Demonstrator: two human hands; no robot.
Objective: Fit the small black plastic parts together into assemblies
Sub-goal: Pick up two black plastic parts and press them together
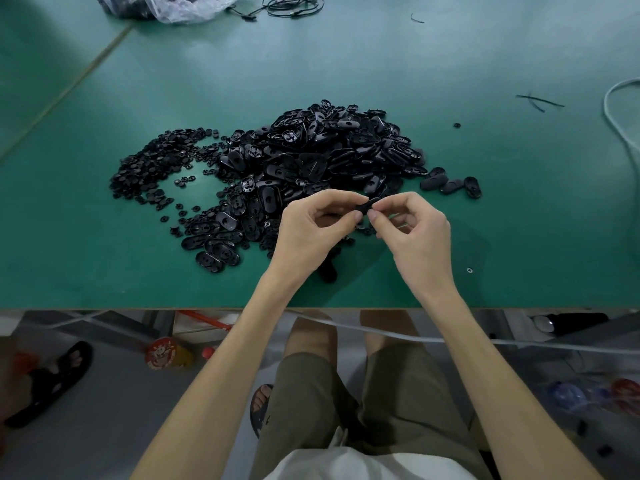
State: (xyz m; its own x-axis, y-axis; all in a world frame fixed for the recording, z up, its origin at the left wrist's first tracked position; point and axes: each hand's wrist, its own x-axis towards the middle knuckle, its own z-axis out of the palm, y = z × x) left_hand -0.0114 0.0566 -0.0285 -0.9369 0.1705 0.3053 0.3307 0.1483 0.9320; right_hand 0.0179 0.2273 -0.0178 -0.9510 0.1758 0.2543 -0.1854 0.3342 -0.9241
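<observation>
A small black part (pixel 367 205) is pinched at both ends by the left hand (pixel 311 230) and right hand (pixel 412 230), just above the green table (pixel 519 209). Behind it is a heap of oval shells (pixel 329 150), with round pieces (pixel 152 164) to its left. 3 loose shells (pixel 450 184) lie to the right. On the floor, a red cup (pixel 162 353) has print too blurred to read.

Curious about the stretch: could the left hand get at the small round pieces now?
Probably, once freed: left hand and right hand pinch a black part; only low loose parts lie before the round pieces.
</observation>
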